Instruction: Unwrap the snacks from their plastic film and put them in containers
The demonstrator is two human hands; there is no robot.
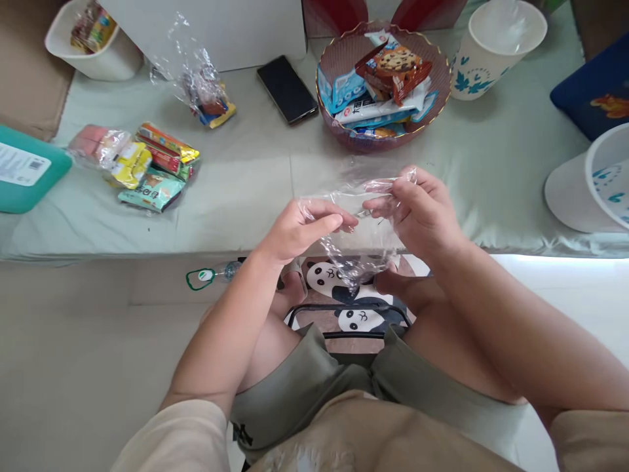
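Observation:
A clear plastic bag [361, 246] hangs between my two hands at the front edge of the cloth-covered table. My right hand [425, 210] pinches its upper rim between thumb and fingers. On the other side, my left hand [307, 228] has the film around its fingers, with thumb and forefinger close together on the bag's edge. The bag looks limp, and I see nothing inside it. Just beyond my hands stands a pink glass bowl [339, 134] with a gold scalloped rim, holding several wrapped snacks [393, 72].
A black phone [287, 90] lies left of the bowl. Further left are a filled clear bag [204, 92], loose snack packets [160, 157] and a green container [29, 170]. White bins [472, 75] stand at right. A bottle [227, 271] lies on the floor below.

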